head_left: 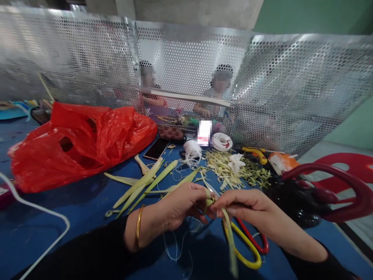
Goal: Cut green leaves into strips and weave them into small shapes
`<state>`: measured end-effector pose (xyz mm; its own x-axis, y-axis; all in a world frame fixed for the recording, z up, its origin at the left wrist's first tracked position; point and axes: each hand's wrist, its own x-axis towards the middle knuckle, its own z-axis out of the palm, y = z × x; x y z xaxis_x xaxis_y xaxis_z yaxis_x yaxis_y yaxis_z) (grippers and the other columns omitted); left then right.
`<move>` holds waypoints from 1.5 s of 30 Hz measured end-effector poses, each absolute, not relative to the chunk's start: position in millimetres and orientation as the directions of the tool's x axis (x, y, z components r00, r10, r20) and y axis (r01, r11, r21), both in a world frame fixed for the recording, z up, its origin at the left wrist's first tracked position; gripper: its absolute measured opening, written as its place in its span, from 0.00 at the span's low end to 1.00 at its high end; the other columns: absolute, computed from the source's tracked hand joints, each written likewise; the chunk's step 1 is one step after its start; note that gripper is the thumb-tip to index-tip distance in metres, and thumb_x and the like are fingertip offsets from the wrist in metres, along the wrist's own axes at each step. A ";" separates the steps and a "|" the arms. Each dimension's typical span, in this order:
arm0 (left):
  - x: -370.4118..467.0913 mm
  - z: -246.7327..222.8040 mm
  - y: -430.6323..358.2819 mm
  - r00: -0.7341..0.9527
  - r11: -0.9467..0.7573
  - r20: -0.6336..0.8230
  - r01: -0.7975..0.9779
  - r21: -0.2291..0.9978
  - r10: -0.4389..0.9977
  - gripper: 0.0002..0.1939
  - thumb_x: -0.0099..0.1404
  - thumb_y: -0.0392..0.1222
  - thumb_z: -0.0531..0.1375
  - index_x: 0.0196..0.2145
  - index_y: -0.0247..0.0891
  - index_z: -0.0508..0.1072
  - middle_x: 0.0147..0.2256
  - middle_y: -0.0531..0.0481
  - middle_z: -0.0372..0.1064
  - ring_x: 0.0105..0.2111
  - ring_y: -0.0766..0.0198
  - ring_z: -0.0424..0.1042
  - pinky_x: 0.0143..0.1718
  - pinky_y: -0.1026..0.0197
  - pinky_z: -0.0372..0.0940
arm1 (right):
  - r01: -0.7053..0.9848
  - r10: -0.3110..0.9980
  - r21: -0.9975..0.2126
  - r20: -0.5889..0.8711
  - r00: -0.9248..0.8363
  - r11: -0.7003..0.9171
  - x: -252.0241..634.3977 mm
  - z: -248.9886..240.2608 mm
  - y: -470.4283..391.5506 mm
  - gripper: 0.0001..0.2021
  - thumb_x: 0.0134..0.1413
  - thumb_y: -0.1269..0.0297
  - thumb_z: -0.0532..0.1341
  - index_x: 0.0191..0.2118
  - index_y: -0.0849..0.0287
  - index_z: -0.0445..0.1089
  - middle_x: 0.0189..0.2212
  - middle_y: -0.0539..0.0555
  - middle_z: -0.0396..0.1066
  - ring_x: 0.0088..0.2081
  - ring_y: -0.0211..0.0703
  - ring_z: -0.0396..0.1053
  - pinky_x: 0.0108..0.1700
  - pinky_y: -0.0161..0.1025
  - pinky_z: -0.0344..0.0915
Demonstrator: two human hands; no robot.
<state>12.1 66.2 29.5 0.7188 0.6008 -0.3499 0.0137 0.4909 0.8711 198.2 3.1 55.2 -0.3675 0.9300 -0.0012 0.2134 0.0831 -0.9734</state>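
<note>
Pale green leaf strip [230, 241] is pinched between my two hands, its long end hanging down below them. My left hand [186, 204] is closed on the folded upper part of the strip, fingers curled. From the other side, the fingertips of my right hand [250, 206] grip the same strip close by. Beneath my right hand lie scissors [257, 254] with one yellow and one red handle; the hands partly cover their blades. Thin white thread [175, 256] loops over the table below my left hand. Several long leaves [140, 186] lie beyond my left wrist.
A red plastic bag [87, 144] fills the left side. Behind the leaves are a dark phone [157, 148], a thread bundle [192, 151], a lit screen [204, 132], a white spool [222, 142] and leaf scraps [224, 165]. A perforated metal screen [186, 58] stands behind, people beyond it.
</note>
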 end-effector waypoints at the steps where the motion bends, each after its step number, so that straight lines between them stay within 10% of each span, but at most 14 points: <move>1: 11.9 30.0 66.0 0.721 0.496 -0.355 0.018 0.868 0.595 0.14 0.51 0.49 0.65 0.24 0.32 0.73 0.23 0.48 0.70 0.21 0.68 0.66 0.24 0.64 0.61 | 0.210 0.937 -0.971 0.037 -0.347 0.116 197.4 53.6 3.4 0.05 0.55 0.64 0.64 0.36 0.54 0.78 0.32 0.52 0.78 0.35 0.42 0.75 0.39 0.37 0.70; 9: 11.3 27.7 65.9 0.725 0.508 -0.376 0.041 0.860 0.577 0.11 0.53 0.45 0.63 0.26 0.32 0.75 0.23 0.49 0.71 0.21 0.68 0.68 0.24 0.64 0.62 | 0.332 0.930 -0.871 0.361 -0.069 0.363 191.2 48.1 5.2 0.05 0.52 0.64 0.66 0.28 0.56 0.73 0.27 0.50 0.70 0.31 0.41 0.68 0.36 0.36 0.65; 17: 11.6 30.9 62.0 0.731 0.523 -0.392 0.056 0.851 0.559 0.10 0.55 0.44 0.63 0.27 0.32 0.73 0.22 0.50 0.69 0.21 0.68 0.68 0.23 0.65 0.61 | -0.010 0.956 -0.965 0.258 0.143 0.262 178.6 30.5 1.5 0.04 0.56 0.62 0.64 0.36 0.55 0.72 0.31 0.52 0.72 0.35 0.42 0.71 0.39 0.38 0.69; 29: 13.1 27.9 55.7 0.749 0.450 -0.355 0.086 0.889 0.560 0.12 0.54 0.46 0.62 0.28 0.32 0.75 0.22 0.49 0.70 0.20 0.69 0.68 0.24 0.66 0.62 | 0.629 0.914 -0.677 0.377 -0.147 0.381 171.9 24.5 1.5 0.08 0.59 0.62 0.60 0.40 0.52 0.76 0.27 0.51 0.73 0.32 0.46 0.68 0.38 0.43 0.63; 45: 9.0 17.2 68.2 0.879 0.607 -0.263 -0.037 0.794 0.398 0.10 0.51 0.36 0.63 0.33 0.31 0.75 0.31 0.46 0.74 0.32 0.63 0.75 0.37 0.61 0.68 | 0.253 0.989 -0.965 0.101 0.105 0.072 163.3 28.4 4.2 0.10 0.53 0.57 0.62 0.27 0.58 0.70 0.17 0.46 0.67 0.18 0.36 0.65 0.21 0.32 0.62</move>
<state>9.0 68.2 17.2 0.8788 0.3982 -0.2629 -0.0374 0.6067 0.7940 163.3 4.2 28.4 0.1051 0.9893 0.1014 0.2533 0.0720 -0.9647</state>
